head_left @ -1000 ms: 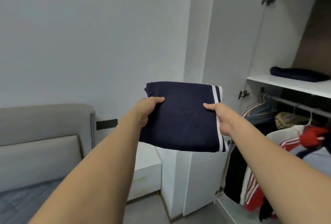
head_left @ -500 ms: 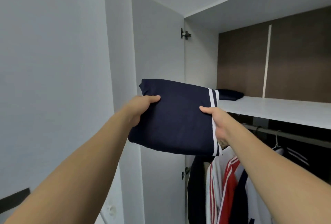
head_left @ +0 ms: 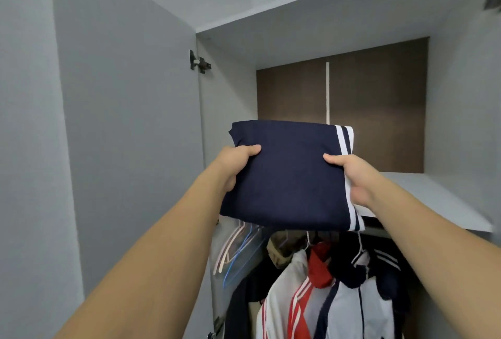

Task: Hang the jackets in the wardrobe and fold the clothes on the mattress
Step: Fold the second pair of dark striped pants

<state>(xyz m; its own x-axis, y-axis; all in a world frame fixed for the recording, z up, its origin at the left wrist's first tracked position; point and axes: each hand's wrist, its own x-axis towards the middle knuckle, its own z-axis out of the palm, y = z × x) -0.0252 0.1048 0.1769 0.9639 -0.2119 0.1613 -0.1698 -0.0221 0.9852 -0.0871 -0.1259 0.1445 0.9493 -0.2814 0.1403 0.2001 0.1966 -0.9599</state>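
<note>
Holding a folded navy garment (head_left: 287, 176) up in front of the open wardrobe (head_left: 447, 111), the person grips it from both sides: the left hand (head_left: 233, 165) clamps its left edge with the thumb lying on top and the fingers hidden beneath, and the right hand (head_left: 352, 176) clamps its right edge the same way, thumb on top, fingers curled under the cloth. The garment is a soft matt knit folded into a flat rectangle, with two white stripes running along its right edge; no label or writing can be read on it. It hangs level with the front edge of the wardrobe's white upper shelf (head_left: 433, 197), covering that shelf's left end, and whether it touches the shelf cannot be told. Behind the shelf the back panel (head_left: 379, 111) is dark brown with a pale vertical seam. Below the garment, jackets (head_left: 325, 303) hang on wire hangers: smooth white fabric with red stripes, a red hood, navy panels. Left of them hang bare pale plastic hangers (head_left: 238, 246). The wardrobe's grey door (head_left: 127, 149) stands open left of the garment, a metal hinge (head_left: 199, 60) at its upper edge
</note>
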